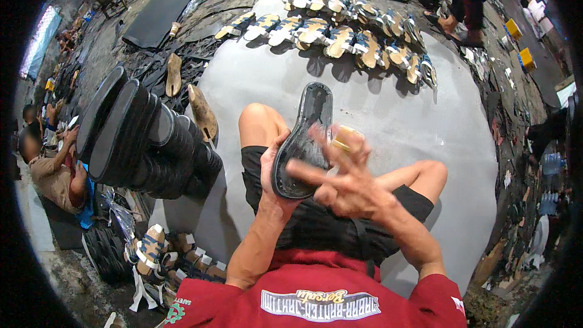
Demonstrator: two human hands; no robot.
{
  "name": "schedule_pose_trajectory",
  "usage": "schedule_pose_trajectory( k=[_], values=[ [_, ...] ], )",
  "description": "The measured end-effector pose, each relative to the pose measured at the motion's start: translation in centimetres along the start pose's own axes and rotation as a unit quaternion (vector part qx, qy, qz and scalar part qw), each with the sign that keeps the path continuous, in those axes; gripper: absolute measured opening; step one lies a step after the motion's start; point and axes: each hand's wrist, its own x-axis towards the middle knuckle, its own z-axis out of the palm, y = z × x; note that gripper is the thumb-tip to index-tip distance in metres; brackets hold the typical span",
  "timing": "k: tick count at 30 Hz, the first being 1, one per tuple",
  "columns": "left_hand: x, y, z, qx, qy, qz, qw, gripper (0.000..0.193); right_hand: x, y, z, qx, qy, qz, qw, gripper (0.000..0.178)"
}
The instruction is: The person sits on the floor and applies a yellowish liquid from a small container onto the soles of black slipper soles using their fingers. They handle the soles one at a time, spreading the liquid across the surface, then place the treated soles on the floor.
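Observation:
A black shoe sole [314, 109] is tilted up over my lap, its narrow end pointing away from me. Its upper face looks wet and shiny in places. My left hand [271, 170] grips its wide end along the left edge. Over the sole's right side is my right hand [346, 176], its fingers smeared by motion. One blurred finger reaches across the wide end. A small yellow-rimmed pale thing [348, 140] shows among the right fingers; I cannot make out what it is or whether the hand grips it.
Tall stacks of black soles [124, 130] stand on my left beside wooden shoe lasts [203, 112]. Ahead, rows of sandal uppers [313, 31] on lasts line the grey mat [443, 133]. More strapped sandals [150, 249] lie near left. Another person [61, 173] sits far left; someone's legs [470, 6] are far right.

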Motion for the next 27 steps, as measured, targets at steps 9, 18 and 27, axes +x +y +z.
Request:
schedule_pose_trajectory(
  k=[9,18,27],
  values=[
    [-0.7,-1.0,1.5,0.024,-0.001,0.050,0.998,0.052,-2.2,1.4,-0.1,-0.003,-0.038,-0.014,0.999,0.063],
    [0.9,-1.0,-0.8,0.090,0.035,0.015,0.995,0.050,-1.4,3.6,0.7,0.050,0.051,0.091,0.993,0.047],
    [1.5,-1.4,-1.1,0.101,0.047,0.016,0.994,0.062,-3.0,3.1,0.8,0.026,0.069,0.080,0.994,0.045]
  ],
)
